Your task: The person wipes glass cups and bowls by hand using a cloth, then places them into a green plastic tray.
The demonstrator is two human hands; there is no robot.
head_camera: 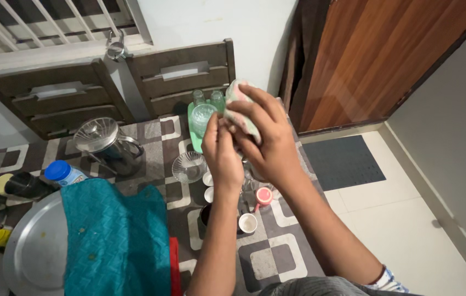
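Hands: two, raised together at the centre of the frame above the table (276, 252).
Right hand (268, 137): fingers (244, 112) curled tight around a pale green and white cloth (238, 96), gripping it from the right.
Left hand (223, 153): fingers (211, 131) bent and narrow, pressed against the cloth from the left; whether they grip a small object inside the cloth I cannot tell, since the hands cover it.
Cloth: one, bunched between both hands, upper centre of the frame, held in the air above the glasses.
Glasses (203, 115): about three clear ones, on a green tray (193, 140) just behind the hands.
Glass bowl (188, 166): one, on the table left of the left wrist.
Small cups (247, 223): roughly four, below the hands at centre; one has a pink rim.
Steel jug (107, 143): one, with lid, left of centre.
Teal towel (115, 235): one, lower left, lying over a round steel plate (30, 252).
Blue-capped bottle (63, 172): one, left side, above the towel.
Wooden chairs (181, 74): two, backs against the wall at the top of the frame.
Floor mat (342, 161): one, dark, right of centre by the wooden door (386, 55).
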